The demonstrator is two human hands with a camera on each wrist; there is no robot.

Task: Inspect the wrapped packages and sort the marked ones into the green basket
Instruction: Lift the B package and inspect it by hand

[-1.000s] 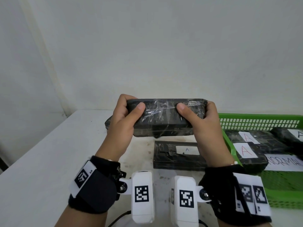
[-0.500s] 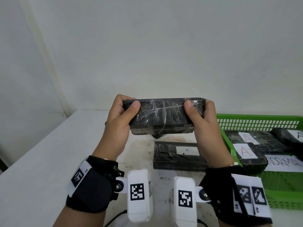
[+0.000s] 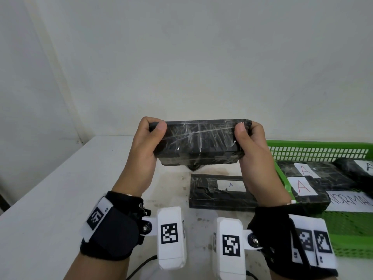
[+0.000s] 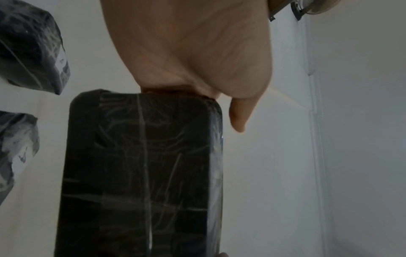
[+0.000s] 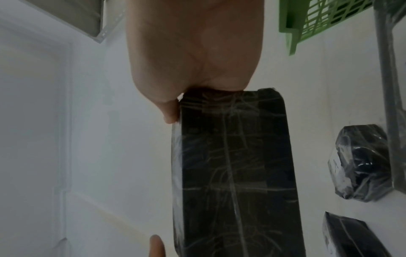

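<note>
I hold a black package wrapped in clear film (image 3: pixel 198 141) up in the air over the table, long side level. My left hand (image 3: pixel 150 136) grips its left end and my right hand (image 3: pixel 247 136) grips its right end, thumbs on the near face. No label shows on the faces turned to me (image 4: pixel 140 173) (image 5: pixel 235 173). Below it another black package with a white "A" label (image 3: pixel 220 191) lies flat on the table. The green basket (image 3: pixel 314 152) stands at the right with several labelled black packages inside.
The white table (image 3: pixel 50 199) runs left, its edge near the wall. A dark wrapped package (image 3: pixel 194 167) peeks out behind the held one. More wrapped packages (image 5: pixel 360 161) (image 4: pixel 33 57) lie on the table. A paper marked "NORMAL" (image 3: pixel 351 201) lies in the basket.
Both hands have tilted the held package, turning its upper face more toward me, and the thumbs have slid outward to the package's ends. The package stays at about the same height.
</note>
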